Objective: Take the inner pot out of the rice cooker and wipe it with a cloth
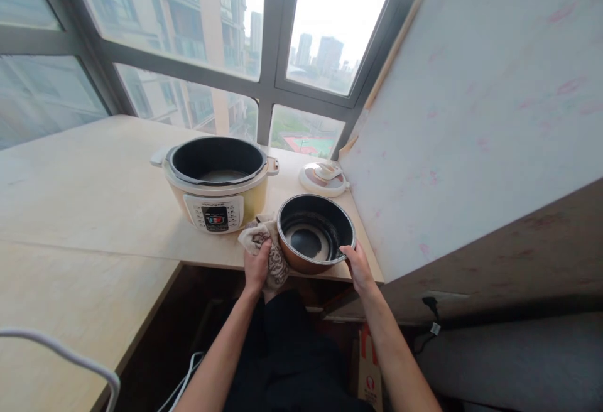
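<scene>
My left hand (pixel 257 264) is closed around a patterned cloth (pixel 274 261), which is bunched up beside the pot. With my right hand (pixel 358 264) I grip the right rim of a dark-lined inner pot (pixel 306 265), thumb over the edge. The pot is brown outside and tilts toward me at the front edge of the ledge, its inside bare with a pale ring on the bottom. Behind my left hand stands a cream electric pressure cooker (pixel 214 192) without its lid, its control panel facing me. A white and brown lid (pixel 324 178) lies behind the pot.
A wooden ledge (pixel 85 192) runs along the window (pixel 264 95). To the right rises a papered wall (pixel 471 117). A white cable (pixel 61 352) crosses the lower left; a plug (pixel 430 303) hangs at the right wall. A paper bag (pixel 370 374) stands below.
</scene>
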Available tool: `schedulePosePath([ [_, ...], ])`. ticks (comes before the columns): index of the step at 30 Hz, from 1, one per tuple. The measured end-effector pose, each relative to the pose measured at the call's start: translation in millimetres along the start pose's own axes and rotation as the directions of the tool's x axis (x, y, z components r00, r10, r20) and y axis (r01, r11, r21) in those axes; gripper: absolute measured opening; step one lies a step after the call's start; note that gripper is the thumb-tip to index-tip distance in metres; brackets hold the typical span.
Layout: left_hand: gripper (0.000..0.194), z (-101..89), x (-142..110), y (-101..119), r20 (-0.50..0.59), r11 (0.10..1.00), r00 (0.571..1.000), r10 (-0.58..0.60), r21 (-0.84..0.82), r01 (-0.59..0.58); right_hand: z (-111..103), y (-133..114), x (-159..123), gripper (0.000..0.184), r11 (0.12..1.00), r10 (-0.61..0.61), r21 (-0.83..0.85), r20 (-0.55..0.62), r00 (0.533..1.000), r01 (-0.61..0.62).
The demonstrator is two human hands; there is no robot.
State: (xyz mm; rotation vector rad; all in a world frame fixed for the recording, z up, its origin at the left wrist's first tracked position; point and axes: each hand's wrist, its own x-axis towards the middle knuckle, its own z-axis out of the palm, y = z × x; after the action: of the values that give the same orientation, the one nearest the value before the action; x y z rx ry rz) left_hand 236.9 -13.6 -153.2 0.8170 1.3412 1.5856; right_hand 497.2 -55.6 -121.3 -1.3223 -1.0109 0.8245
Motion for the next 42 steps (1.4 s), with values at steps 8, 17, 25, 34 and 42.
schedulePosePath([
  [8, 0.049, -0.6, -1, -5, -0.004, 0.999, 0.999, 0.041, 0.017, -0.041, 6, 1, -4, 0.062, 0.998, 0.029, 0.06, -0.006, 1.0, -0.029],
  [17, 0.05, -0.9, -6, 4, -0.025, 0.997, 0.999, 0.029, 0.079, -0.026, 9, 6, -8, 0.071, 0.984, 0.003, 0.178, -0.019, 1.0, 0.001],
  [25, 0.054, -1.3, -5, -3, -0.026, 0.998, 0.999, 0.029, 0.056, -0.027, 12, 8, -10, 0.067, 0.984, -0.014, 0.178, -0.031, 0.999, 0.019],
  [34, 0.057, -4.0, -1, -16, -0.01, 1.0, 1.0, -0.003, 0.026, 0.003, 12, 13, -11, 0.063, 0.979, -0.032, 0.201, -0.046, 0.998, 0.041],
  [42, 0.057, -5.9, -4, -12, 0.008, 1.0, 1.0, -0.013, 0.015, 0.013, 13, 15, -10, 0.061, 0.979, -0.017, 0.202, -0.065, 0.998, 0.03],
])
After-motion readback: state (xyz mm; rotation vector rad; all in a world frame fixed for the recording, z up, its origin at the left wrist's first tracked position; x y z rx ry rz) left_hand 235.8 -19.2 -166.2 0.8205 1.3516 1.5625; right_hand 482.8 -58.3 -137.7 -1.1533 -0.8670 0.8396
